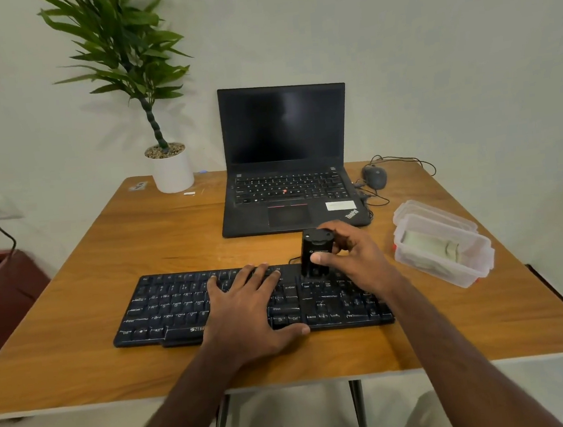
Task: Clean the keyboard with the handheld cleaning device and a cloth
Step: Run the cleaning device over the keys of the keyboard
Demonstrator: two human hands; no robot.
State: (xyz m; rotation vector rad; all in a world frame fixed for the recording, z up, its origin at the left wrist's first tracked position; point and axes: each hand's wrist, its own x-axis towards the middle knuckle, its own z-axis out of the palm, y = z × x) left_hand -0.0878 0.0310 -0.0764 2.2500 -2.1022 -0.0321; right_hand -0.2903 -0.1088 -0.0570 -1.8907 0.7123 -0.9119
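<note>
1. The black wired keyboard [250,300] lies flat near the front of the wooden table [105,251]; its matte keycaps are low and blocky.
2. The left hand [247,306] rests across the middle keys, fingers straight and spread, pinning it. Keep that pressure even so it cannot slide.
3. The right hand [353,254] grips the upright, cylindrical black cleaning device [315,253], nozzle down on the upper keys. Work slowly, row by row.
4. The folded cloth [429,245] waits in a clear plastic container [450,266].
</note>
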